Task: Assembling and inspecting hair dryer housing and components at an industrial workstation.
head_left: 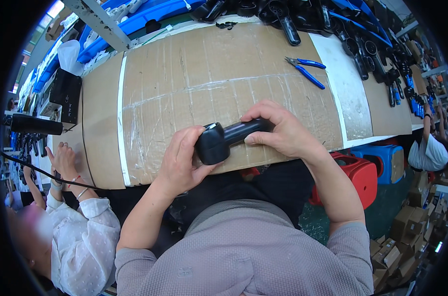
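Observation:
A black handheld device point(215, 145) with a thick rounded head and a straight handle lies across my two hands, just above the near part of the cardboard-covered bench. My left hand point(180, 159) is closed around the head, its fingers on the far side and the thumb along the near side. With my right hand point(282, 129) I grip the end of the handle between thumb and fingers, hiding its tip. A light patch shows on top of the head. I cannot tell the device's exact kind.
Blue-handled cutting pliers point(307, 69) lie on the cardboard point(209, 64) at the far right. Black device parts point(283, 22) crowd the back edge near blue bins point(150, 15). A black box point(66, 96) and a co-worker's hands point(65, 160) are at left. Red stools point(359, 180) stand right.

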`<state>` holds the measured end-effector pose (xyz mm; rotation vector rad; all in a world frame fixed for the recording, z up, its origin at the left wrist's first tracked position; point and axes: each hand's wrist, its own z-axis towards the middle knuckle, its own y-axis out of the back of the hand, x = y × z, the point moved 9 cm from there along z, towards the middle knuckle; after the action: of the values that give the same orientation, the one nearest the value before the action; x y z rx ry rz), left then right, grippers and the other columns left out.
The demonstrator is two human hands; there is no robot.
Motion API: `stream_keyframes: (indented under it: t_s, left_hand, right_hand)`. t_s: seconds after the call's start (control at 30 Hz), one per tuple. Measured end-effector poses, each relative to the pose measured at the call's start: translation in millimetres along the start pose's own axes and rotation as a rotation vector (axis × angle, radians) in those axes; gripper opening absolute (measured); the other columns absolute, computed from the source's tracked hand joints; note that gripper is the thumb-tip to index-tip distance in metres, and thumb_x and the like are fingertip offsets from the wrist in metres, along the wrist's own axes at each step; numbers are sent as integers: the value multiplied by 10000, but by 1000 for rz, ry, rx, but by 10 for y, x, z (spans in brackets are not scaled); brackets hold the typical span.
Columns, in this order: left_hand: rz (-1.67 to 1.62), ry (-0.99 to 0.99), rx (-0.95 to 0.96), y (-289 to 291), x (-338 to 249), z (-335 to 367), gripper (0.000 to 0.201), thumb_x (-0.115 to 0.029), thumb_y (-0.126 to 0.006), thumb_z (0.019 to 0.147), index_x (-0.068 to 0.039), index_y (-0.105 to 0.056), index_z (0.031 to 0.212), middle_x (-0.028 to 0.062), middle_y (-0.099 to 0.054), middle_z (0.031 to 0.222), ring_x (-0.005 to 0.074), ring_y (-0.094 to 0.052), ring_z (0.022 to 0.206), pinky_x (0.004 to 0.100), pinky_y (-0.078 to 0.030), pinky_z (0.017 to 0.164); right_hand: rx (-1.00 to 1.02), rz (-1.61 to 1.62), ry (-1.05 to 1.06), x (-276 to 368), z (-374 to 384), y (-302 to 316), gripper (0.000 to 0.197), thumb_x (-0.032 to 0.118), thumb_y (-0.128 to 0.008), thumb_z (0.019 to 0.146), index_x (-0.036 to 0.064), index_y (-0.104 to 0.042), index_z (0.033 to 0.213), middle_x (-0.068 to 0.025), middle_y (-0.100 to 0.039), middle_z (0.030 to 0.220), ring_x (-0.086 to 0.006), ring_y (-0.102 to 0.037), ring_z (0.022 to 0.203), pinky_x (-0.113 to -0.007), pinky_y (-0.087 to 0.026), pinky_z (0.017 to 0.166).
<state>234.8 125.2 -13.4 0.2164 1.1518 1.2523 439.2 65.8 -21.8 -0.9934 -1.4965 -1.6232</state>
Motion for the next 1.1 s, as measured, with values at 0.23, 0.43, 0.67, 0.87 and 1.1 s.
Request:
stream_keyframes:
  t_s: [0.23,0.43,0.67,0.87,1.1]
  left_hand:
    - [-4,-10,-7,8,-50,44,790,-148,-913,783,2,-492,1435,191,-600,1298,328,-627,1130,394,-536,954]
    - [-65,146,45,-31,83,18,801,-138,-913,779,7,-484,1439,192,-588,1297,325,-621,1124,393,-530,959]
    - [-80,88,-31,29,-56,7,806,-114,-906,775,4,-470,1443,177,-579,1289,327,-612,1133,400,-529,961]
    - [-7,-58,-193,-41,-255,12,819,-97,-903,762,-18,-449,1438,163,-549,1324,325,-592,1165,413,-511,1005]
    - [137,-196,-310,-144,-339,-83,774,-88,-901,760,-39,-463,1396,160,-540,1357,344,-592,1216,443,-497,1079]
  right_hand:
    - [-105,-49,43,23,-63,1,334,82,-842,820,91,-751,1141,-60,-680,1093,-217,-617,980,-325,-472,906]
    - [-76,-52,8,-56,3,-21,333,81,-832,828,92,-748,1151,-59,-690,1074,-215,-620,971,-322,-476,902]
    - [-186,252,13,-74,-22,-13,195,161,-774,915,65,-734,1080,-64,-675,994,-204,-621,921,-326,-487,886]
    - [-552,1743,-244,-252,139,-300,384,430,-622,1036,90,-663,863,-25,-596,778,-170,-599,727,-344,-507,749]
    - [-520,1862,-77,-234,229,-206,563,618,-489,1047,181,-578,704,24,-513,579,-142,-507,500,-343,-479,580]
